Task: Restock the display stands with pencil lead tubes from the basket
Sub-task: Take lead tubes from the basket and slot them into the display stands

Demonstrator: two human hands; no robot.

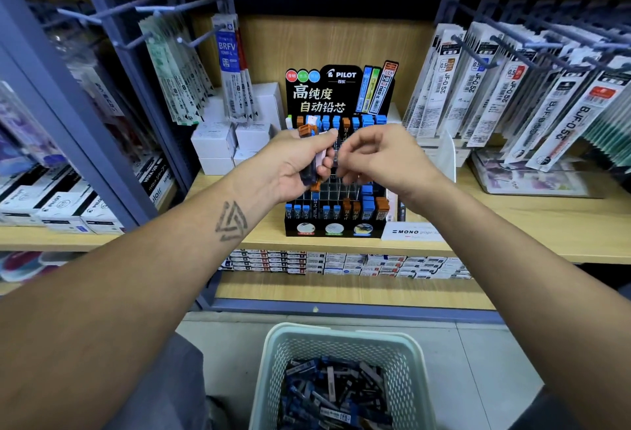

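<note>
A black Pilot display stand [336, 229] sits on the wooden shelf, with blue-capped and orange-capped lead tubes in its front and back rows and several bare slots in the middle. My left hand [293, 165] grips a small bundle of lead tubes [311, 153], orange caps showing at the top and bottom. My right hand [379, 153] is right beside it in front of the stand, fingers curled and pinching at one tube from the bundle. A pale perforated basket [273, 354] full of loose lead tubes [336, 392] stands on the floor below.
Packs of pen refills hang on hooks at the left [232, 67] and right [512, 88]. White boxes [218, 146] stand left of the display stand, a MONO sign [413, 232] at its right. Rows of small boxes [341, 262] fill the shelf beneath.
</note>
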